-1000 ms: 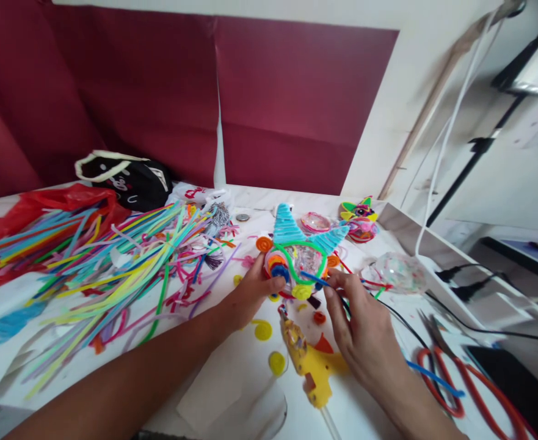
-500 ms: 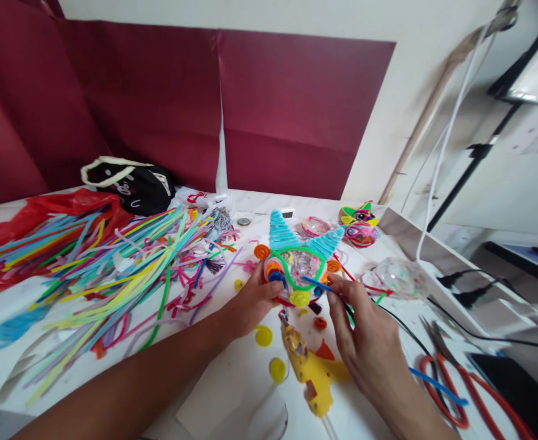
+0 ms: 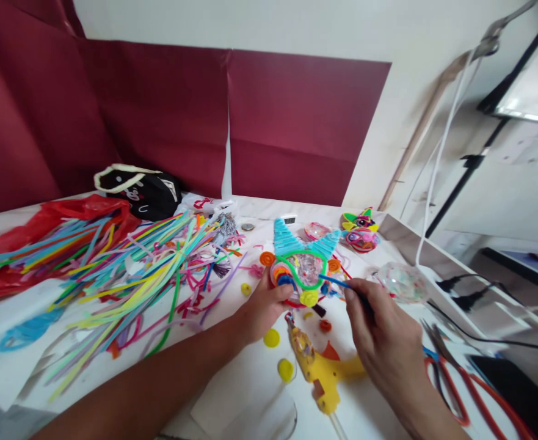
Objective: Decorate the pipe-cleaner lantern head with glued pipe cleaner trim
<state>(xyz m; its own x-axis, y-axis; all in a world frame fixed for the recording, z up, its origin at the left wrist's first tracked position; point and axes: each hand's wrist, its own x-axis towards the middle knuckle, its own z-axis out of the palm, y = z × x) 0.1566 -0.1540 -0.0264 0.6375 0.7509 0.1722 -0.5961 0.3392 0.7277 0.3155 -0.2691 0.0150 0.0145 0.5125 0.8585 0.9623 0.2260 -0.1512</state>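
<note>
My left hand [image 3: 266,308] is closed on the left edge of a pipe-cleaner craft [image 3: 287,239], which has two turquoise striped points, a green outline, orange spirals and a yellow coil at its base. Its middle looks clear and shiny. Between the fingertips of my right hand [image 3: 383,333] is a blue pipe cleaner [image 3: 336,282], its tip at the craft's green outline; whether it touches, I cannot tell. Below lies a yellow glue gun [image 3: 326,373], its nozzle near the craft. Yellow coils [image 3: 286,370] and an orange coil [image 3: 325,326] lie around it.
A big pile of coloured pipe cleaners [image 3: 159,275] and a red plastic bag [image 3: 90,209] cover the left side. Orange-handled scissors [image 3: 477,391], a dark flat device [image 3: 511,385] and cables [image 3: 488,336] lie at right. A clear ball [image 3: 403,282] and finished-looking crafts [image 3: 361,238] stand behind.
My right hand has moved right, away from the craft, drawing the blue pipe cleaner's tip back toward the green outline's edge. My left hand still grips the craft. The view has shifted slightly.
</note>
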